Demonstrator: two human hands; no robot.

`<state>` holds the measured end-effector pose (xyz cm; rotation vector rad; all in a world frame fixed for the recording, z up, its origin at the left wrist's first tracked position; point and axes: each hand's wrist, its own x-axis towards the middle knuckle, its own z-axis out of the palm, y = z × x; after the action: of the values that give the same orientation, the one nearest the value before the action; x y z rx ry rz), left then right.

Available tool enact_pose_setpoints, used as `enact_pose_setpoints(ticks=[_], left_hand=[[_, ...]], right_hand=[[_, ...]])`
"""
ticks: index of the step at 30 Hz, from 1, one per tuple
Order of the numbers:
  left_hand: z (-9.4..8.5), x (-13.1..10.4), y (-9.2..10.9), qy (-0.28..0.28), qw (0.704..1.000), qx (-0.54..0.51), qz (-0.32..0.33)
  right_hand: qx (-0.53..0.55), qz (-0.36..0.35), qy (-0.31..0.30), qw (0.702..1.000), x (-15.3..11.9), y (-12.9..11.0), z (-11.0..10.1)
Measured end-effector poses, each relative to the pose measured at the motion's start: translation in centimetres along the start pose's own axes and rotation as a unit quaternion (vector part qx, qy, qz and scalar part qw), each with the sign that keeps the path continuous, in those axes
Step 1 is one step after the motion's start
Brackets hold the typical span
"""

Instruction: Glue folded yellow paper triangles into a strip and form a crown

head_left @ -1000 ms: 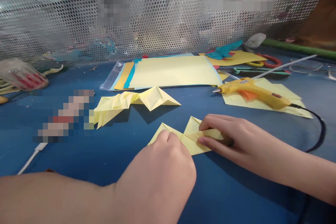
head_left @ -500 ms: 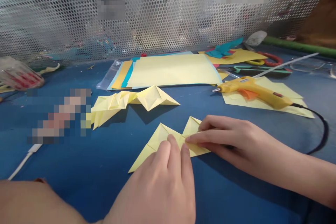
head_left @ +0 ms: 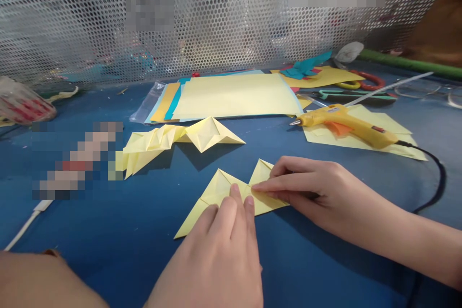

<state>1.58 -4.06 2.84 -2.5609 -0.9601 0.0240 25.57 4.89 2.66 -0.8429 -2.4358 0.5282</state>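
A folded piece of pale yellow paper (head_left: 212, 187) with pointed peaks lies on the blue table (head_left: 137, 231). My left hand (head_left: 220, 245) rests on its lower edge, fingertips pressing it down near the middle. At its right part, my right hand (head_left: 310, 187) pinches the paper between thumb and fingers, covering part of the second peak. The fingertips of both hands are close together but apart. Behind them sits another folded yellow paper piece (head_left: 207, 134), pleated at its left end and touched by neither hand.
Coloured sheets (head_left: 234, 94) are stacked at the back before a perforated metal screen (head_left: 216, 19). A yellow glue gun (head_left: 346, 125) lies on yellow paper at the right, its black cord trailing. A pixelated object with a white cable (head_left: 25, 226) is at the left.
The view has shifted slightly. My left hand's fingers have drawn back and bent a little on the paper, while my right hand keeps its pinch.
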Motion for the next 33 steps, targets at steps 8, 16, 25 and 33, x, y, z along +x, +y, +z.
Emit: enact_pose_setpoints(ticks=[8, 16, 25, 33], left_hand=[[-1.4, 0.3, 0.0, -0.055, 0.998, 0.007, -0.007], [-1.5, 3.4, -1.6, -0.016, 0.999, -0.034, 0.01], [0.3, 2.7, -0.4, 0.102, 0.994, 0.038, -0.017], [-0.4, 1.1, -0.3, 0.007, 0.997, 0.06, 0.051]], right_hand=[[-0.072, -0.04, 0.003, 0.997, -0.3, 0.2, 0.0], [-0.036, -0.047, 0.002, 0.998, 0.0, 0.3, -0.1], [-0.168, -0.096, 0.022, 0.981, -0.6, -0.3, -0.1], [-0.299, -0.149, 0.047, 0.942, -1.5, -2.1, 1.0]])
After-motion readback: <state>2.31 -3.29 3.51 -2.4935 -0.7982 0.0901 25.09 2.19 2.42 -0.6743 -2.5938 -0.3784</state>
